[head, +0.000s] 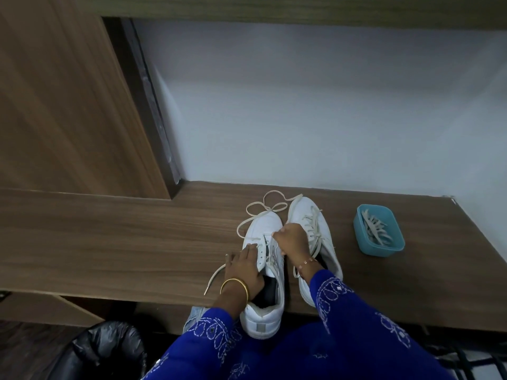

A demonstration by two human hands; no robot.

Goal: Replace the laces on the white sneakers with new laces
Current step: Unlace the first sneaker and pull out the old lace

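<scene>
Two white sneakers stand side by side on the wooden desk point(123, 237), toes pointing away from me. My left hand point(244, 270) rests on the left side of the near sneaker point(264, 297), fingers flat along its eyelet edge. My right hand point(290, 239) pinches a lace at the upper eyelets of that same sneaker. A loose cream lace point(263, 208) runs from it in loops over the desk beyond the toes, and another end trails to the left point(215, 278). The right sneaker point(310, 218) is still laced.
A teal plastic tub point(378, 234) holding several laces sits on the desk to the right. A wooden cabinet side point(68, 105) rises at the left, a white wall behind. A black bin bag point(107, 349) lies below the desk's front edge.
</scene>
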